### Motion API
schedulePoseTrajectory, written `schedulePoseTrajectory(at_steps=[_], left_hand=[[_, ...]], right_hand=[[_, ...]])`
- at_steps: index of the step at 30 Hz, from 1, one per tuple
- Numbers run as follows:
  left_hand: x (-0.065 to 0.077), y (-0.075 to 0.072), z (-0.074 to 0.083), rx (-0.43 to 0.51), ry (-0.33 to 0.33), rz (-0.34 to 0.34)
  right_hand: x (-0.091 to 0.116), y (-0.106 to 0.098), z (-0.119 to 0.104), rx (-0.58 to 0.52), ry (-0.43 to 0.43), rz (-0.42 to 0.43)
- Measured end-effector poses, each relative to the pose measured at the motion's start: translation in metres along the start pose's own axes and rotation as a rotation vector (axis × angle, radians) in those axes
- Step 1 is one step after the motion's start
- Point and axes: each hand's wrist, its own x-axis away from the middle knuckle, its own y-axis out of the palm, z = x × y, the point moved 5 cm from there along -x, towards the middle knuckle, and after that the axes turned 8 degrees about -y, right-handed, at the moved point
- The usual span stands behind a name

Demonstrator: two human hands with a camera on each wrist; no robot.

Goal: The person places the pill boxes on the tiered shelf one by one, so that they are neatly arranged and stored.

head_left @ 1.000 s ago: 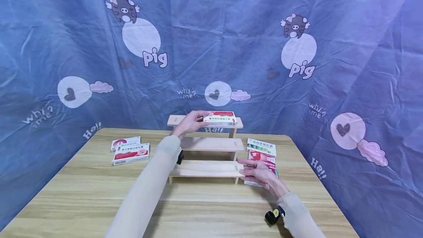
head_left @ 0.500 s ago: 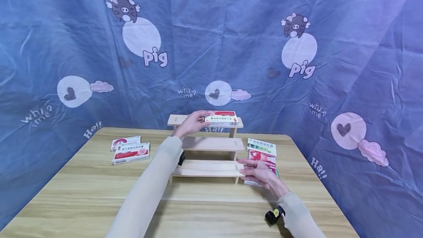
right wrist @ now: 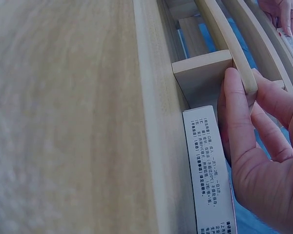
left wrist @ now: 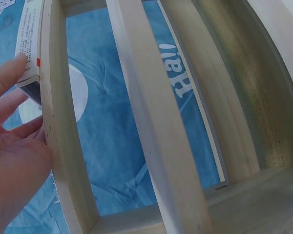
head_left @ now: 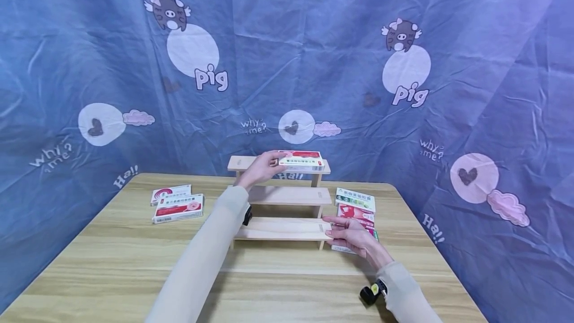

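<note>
A three-tier wooden step rack (head_left: pixel 289 196) stands mid-table. On its top board lies a red and white medicine box (head_left: pixel 301 162), toward the right end. My left hand (head_left: pixel 261 167) holds the box by its left end; the left wrist view shows fingertips against the end of the box (left wrist: pixel 31 44) beside the board's edge. Down at the lowest board, my right hand (head_left: pixel 352 236) grips the right end, with thumb and fingers around the board's corner in the right wrist view. A white printed box (right wrist: pixel 208 165) lies just beneath that hand.
Two red and white medicine boxes (head_left: pixel 178 208) lie overlapping at the table's left. To the right of the rack are several more boxes, a green and white one (head_left: pixel 354 199) farthest back. A blue patterned curtain (head_left: pixel 287 64) hangs behind the wooden table (head_left: pixel 278 293).
The medicine box on the top board has slid slightly right, with my left hand moving along with it. My right hand stays on the lowest board.
</note>
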Motion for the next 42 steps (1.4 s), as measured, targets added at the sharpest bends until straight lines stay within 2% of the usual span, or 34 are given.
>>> schedulePoseTrajectory(at_steps=[15,22,34,42], left_hand=[[-0.0001,0.0013,-0.0003,-0.06,-0.046,0.046],[-0.0004,0.0011,-0.0002,-0.071,-0.033,0.06],[0.0013,-0.0012,-0.0023,-0.083,-0.047,0.085],[0.0027,-0.0015,-0.001,-0.075,-0.01,0.115]], right_hand=[[0.0019,0.0004,-0.0013,-0.002,0.002,-0.003],[0.0025,0.0,-0.0015,0.006,0.002,-0.001],[-0.0002,0.0,0.0002,-0.007,0.014,0.004],[0.0006,0.0008,-0.0006,-0.016,0.016,0.003]])
